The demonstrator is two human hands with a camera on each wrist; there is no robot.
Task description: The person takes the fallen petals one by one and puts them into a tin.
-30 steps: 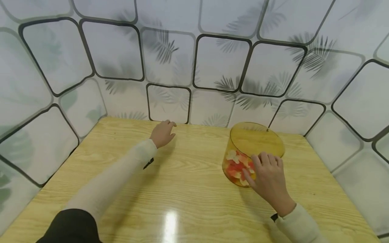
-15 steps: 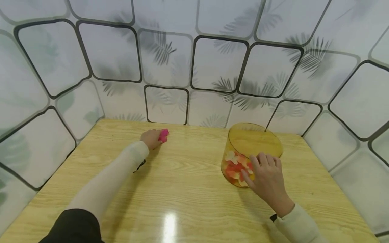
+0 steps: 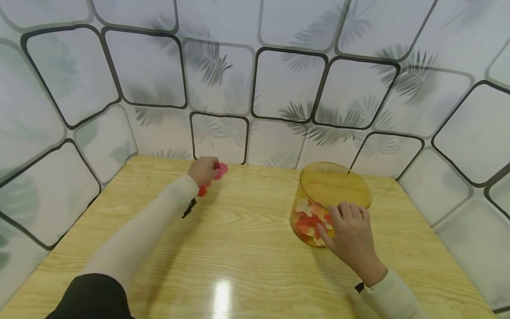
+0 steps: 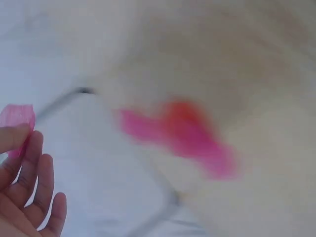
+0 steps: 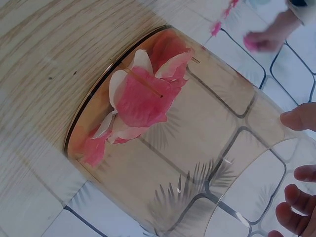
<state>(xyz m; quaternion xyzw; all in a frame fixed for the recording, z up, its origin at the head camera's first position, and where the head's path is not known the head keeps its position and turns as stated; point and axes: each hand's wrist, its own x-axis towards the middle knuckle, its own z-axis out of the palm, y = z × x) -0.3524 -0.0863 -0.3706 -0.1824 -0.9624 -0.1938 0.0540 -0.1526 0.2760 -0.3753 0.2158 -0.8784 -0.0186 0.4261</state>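
Note:
In the head view my left hand (image 3: 202, 171) is near the table's back edge, pinching a pink petal (image 4: 19, 117) between thumb and forefinger. Red and pink petals (image 4: 180, 131) lie blurred on the table just under it, with one red petal (image 3: 202, 191) showing below the hand. At the right, my right hand (image 3: 353, 237) holds a clear amber cylindrical container (image 3: 304, 186) at its near side, fingers over the rim and thumb along the wall. Pink, red and white petals (image 5: 143, 101) are gathered in the container's bottom.
The wood-grain table (image 3: 247, 239) carries the container on its right half. A pale patterned backdrop (image 3: 223, 75) with dark rounded outlines and leaf prints rises behind and at both sides. A bright reflection lies near the front.
A second ago my left hand showed no petal. Half a second ago pink petals appeared at its fingertips; now it has shifted slightly back and right, with petals on the table. My right hand stays still.

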